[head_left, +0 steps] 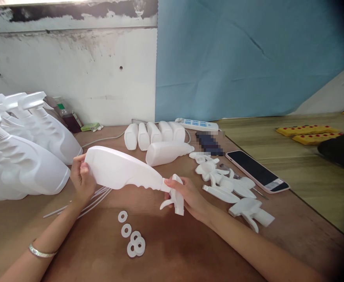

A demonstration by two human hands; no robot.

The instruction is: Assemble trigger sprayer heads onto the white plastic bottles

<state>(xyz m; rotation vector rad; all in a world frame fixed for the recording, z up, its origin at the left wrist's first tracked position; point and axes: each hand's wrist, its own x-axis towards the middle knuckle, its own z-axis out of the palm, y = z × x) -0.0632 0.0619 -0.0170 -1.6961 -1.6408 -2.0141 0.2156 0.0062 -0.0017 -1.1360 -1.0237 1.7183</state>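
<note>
A white plastic spray bottle [122, 168] lies sideways in the air between my hands, above the brown table. Its base end is gripped by my left hand [83, 178], which wears a bracelet at the wrist. My right hand [188, 196] closes round the white trigger sprayer [177, 196] at the bottle's neck; how far the cap is screwed on cannot be made out. Below, several white ring washers [126, 230] lie on the table. Thin white tubes [94, 201] lie under my left forearm. Loose trigger sprayers [219, 176] are heaped right of my right hand.
Assembled spray bottles [22, 156] stand at the left. Several white bottles [154, 133] lie at the back, near a power strip [197, 124]. A phone [257, 171] rests by the table's right edge. A dark bottle with a green cap [69, 119] stands by the wall.
</note>
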